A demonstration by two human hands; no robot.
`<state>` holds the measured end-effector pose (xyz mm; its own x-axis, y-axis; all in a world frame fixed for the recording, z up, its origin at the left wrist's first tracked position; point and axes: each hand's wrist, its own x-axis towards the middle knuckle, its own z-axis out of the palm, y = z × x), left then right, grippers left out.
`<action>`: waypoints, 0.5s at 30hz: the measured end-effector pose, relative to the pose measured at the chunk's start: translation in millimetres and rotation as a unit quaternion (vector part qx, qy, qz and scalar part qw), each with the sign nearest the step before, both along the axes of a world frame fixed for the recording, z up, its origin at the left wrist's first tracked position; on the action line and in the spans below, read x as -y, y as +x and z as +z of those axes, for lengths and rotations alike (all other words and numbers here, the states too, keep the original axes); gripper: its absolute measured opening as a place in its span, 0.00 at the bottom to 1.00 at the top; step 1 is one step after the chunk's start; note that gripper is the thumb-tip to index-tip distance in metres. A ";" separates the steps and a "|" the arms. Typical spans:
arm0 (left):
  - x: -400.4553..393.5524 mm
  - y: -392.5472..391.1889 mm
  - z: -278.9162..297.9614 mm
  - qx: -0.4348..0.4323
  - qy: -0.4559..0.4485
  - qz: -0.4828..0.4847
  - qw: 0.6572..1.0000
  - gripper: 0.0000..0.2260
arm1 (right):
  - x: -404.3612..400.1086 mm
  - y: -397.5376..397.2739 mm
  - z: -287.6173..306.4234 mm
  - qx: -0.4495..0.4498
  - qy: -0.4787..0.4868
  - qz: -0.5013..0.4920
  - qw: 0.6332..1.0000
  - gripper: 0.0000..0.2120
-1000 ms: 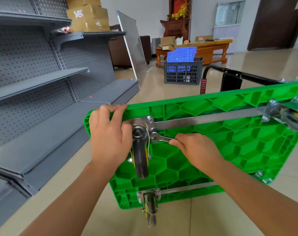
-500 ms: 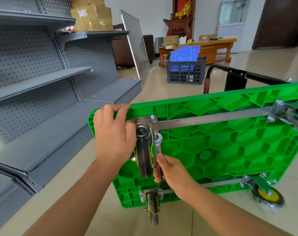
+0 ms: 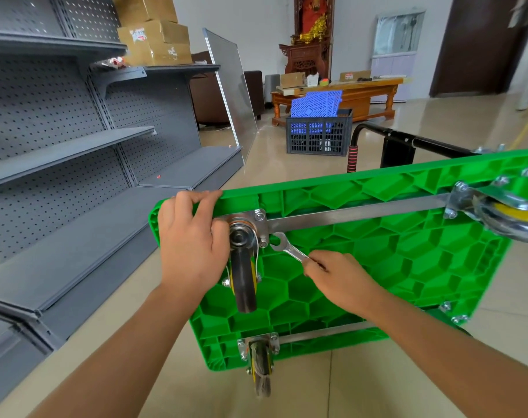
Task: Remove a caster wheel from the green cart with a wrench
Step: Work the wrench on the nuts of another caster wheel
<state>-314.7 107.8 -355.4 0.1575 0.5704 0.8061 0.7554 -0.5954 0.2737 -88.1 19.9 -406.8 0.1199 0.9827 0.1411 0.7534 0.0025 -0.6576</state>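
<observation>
Two hands are working: the left hand (image 3: 193, 239) is gripping the green cart (image 3: 407, 267) beside the caster wheel (image 3: 243, 276), the right hand (image 3: 344, 279) pinching the wrench (image 3: 288, 247).

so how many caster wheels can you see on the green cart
3. One grey caster wheel beside the left hand, one at the near bottom edge, one yellow-hubbed at the far right. A fourth may be hidden behind the right forearm.

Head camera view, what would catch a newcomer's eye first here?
The bright green cart, tipped on its side with its ribbed underside showing, fills the middle and right. On it, the left hand grips the top edge beside a caster wheel, while the right hand holds a wrench with its head next to a bolt on the wheel's mounting plate. Grey shelving runs along the left.
</observation>
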 end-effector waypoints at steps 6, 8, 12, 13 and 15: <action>1.9 -1.5 0.5 -0.002 -0.005 -0.002 1.000 0.23 | -2.2 9.0 16.3 0.149 0.024 0.017 0.988 0.17; 1.0 -2.6 0.7 -0.005 -0.003 0.000 1.000 0.23 | -3.8 8.4 18.4 0.179 0.034 0.019 0.983 0.16; 1.7 -1.0 1.3 -0.005 -0.002 -0.001 1.000 0.23 | -9.3 7.6 17.1 0.234 0.055 0.008 0.971 0.16; 2.0 -0.9 1.1 -0.005 0.000 -0.002 1.000 0.23 | -10.5 7.3 16.6 0.244 0.056 0.001 0.968 0.17; 1.7 -1.3 1.1 -0.004 0.001 -0.004 1.000 0.23 | -12.7 7.1 14.6 0.268 0.064 -0.016 0.961 0.17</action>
<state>-316.0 106.1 -354.3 0.1686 0.5675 0.8059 0.7533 -0.6015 0.2660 -81.0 32.7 -392.2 0.0264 0.9502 0.3104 0.9850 0.0281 -0.1700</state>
